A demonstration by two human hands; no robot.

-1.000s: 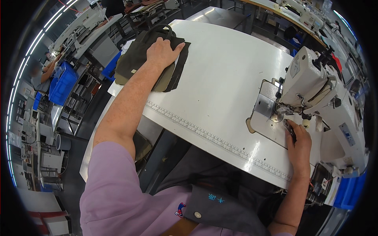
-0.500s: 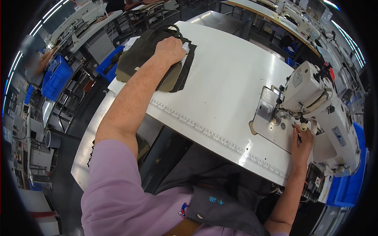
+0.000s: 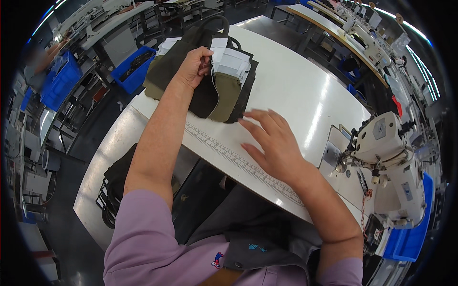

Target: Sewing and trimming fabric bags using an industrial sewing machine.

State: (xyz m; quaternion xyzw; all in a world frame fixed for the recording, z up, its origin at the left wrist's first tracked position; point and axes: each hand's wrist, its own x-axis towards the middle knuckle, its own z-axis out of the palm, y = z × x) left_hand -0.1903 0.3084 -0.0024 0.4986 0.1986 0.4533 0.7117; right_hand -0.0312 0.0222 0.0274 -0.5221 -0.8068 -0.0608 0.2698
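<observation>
A stack of dark olive fabric bag pieces [image 3: 164, 71] lies at the far left of the white table, with a dark loop handle [image 3: 214, 20] at its far end. My left hand [image 3: 194, 69] is closed on the edge of a dark fabric panel, lifting it. Under that edge show white backing [image 3: 232, 62] and a lighter olive panel [image 3: 227, 95]. My right hand [image 3: 276, 145] hovers above the table near the stack's close corner, fingers apart, holding nothing. Beside the sewing machine [image 3: 389, 157], a small dark tool [image 3: 363, 182], apparently thread snips, lies with a red cord [image 3: 366, 202].
A printed ruler [image 3: 238, 162] runs along the table's near edge. More dark pieces with straps [image 3: 114, 190] lie on a lower metal surface [image 3: 93, 209] at left. Blue bins stand at the left [image 3: 131, 78] and right [image 3: 408, 238]. Another person [image 3: 40, 66] sits far left.
My right hand has left the sewing machine and moved left toward the stack; the small tool now lies by the machine. My left hand has pulled the panel's edge back, exposing white backing.
</observation>
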